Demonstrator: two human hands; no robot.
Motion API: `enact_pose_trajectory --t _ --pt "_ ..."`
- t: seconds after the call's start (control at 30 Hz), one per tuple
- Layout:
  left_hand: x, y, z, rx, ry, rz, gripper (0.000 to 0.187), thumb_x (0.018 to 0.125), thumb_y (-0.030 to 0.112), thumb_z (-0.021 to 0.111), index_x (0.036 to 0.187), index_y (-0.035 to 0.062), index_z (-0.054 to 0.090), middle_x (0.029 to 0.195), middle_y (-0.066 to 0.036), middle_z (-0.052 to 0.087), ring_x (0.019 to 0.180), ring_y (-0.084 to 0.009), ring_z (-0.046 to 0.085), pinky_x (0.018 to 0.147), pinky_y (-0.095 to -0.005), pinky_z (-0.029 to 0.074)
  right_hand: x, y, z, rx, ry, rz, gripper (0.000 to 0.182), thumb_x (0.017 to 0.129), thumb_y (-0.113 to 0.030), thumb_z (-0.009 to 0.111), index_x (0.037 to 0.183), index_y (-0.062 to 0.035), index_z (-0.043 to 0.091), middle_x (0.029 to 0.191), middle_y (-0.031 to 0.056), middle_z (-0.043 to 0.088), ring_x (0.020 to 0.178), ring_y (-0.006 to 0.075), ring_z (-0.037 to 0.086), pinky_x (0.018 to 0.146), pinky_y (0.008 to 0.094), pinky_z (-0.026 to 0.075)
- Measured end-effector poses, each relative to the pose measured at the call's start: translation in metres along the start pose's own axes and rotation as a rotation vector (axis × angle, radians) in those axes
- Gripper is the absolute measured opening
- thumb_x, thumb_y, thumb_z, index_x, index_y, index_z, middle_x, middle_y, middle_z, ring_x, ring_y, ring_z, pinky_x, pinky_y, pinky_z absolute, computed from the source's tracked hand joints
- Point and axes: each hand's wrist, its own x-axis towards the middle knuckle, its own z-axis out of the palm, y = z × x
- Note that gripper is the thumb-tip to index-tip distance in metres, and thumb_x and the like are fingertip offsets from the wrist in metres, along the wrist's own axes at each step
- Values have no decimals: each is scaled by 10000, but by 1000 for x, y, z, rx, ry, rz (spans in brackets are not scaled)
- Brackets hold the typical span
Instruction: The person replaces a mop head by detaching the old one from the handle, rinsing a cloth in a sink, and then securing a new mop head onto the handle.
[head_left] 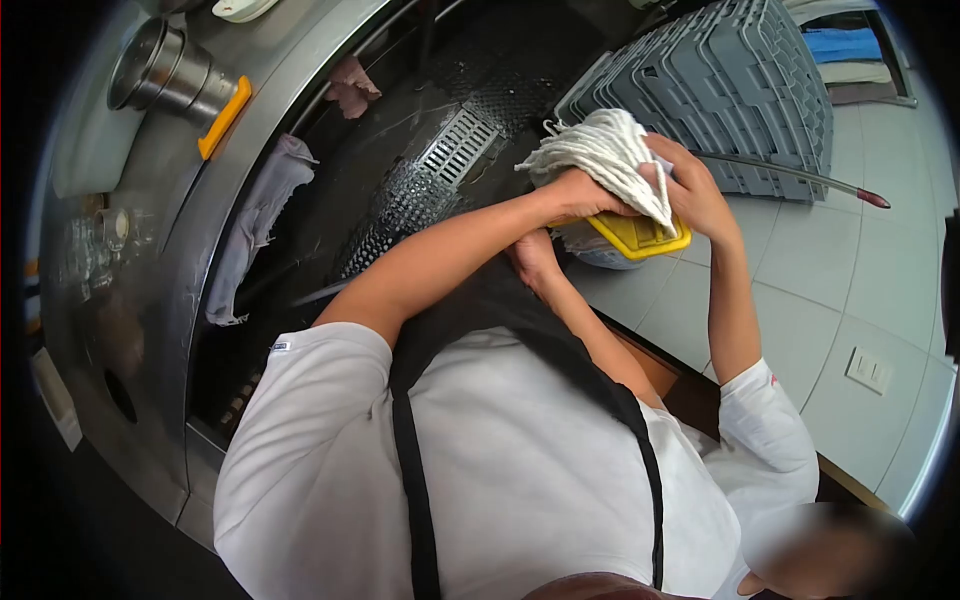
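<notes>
A white string mop head [600, 140] is bunched over a yellow wringer-like frame [640, 237], above a pale bucket [598, 250]. My left hand [585, 195] is closed on the mop strands at the near left side. Below my left wrist is my right hand [532, 252], close against my black apron, its fingers mostly hidden. A co-worker's hand [692, 190] presses on the mop from the right. From behind that hand a thin metal handle [790, 170] with a dark red tip runs to the right.
Stacked grey plastic crates [720, 90] stand beyond the mop. At left a steel counter [225, 200] carries metal pots [165, 75] and glasses [110, 230]. A grey rag [262, 225] hangs at its edge. The co-worker's sleeve [765, 430] is close on my right.
</notes>
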Motion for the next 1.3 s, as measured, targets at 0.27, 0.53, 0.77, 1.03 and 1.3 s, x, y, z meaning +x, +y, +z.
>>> enact_pose_trajectory --t 0.27,0.53,0.77,1.03,1.3 --pt "10 18 -15 -66 -77 -44 808 681 91 877 1394 54 499 1385 -73 535 1273 -191 497 1092 -335 398 3 109 137 88 50 211 439 908 -162 633 1289 30 528 1194 129 643 1122 245 615 958 367 481" --pt "-18 16 -26 384 -128 -107 870 870 645 611 1447 23 416 1475 -182 436 1375 -278 404 1136 -381 309 0 192 211 -264 77 -18 435 939 -204 611 1297 18 499 1238 130 595 1172 249 563 1027 364 422" --pt "-32 17 -30 364 -169 156 995 803 653 680 1449 -36 365 1407 -225 491 1338 -318 456 1106 -391 348 0 205 206 -225 128 -178 515 865 -123 691 1314 0 470 1279 162 552 1178 245 551 994 408 452" --pt "-26 9 -44 -87 -12 -143 614 904 615 545 1205 81 534 842 3 606 593 -68 548 481 -212 418 -62 39 154 -724 -378 -6 585 807 -419 765 1178 6 612 1093 232 675 1062 378 642 922 430 491" --pt "-27 27 -53 -233 -55 -294 812 970 635 335 1456 -14 372 1417 -131 498 1306 -208 477 1115 -346 363 -69 8 72 -207 668 -474 314 899 -159 715 1137 16 607 1033 82 647 955 154 590 847 305 482"
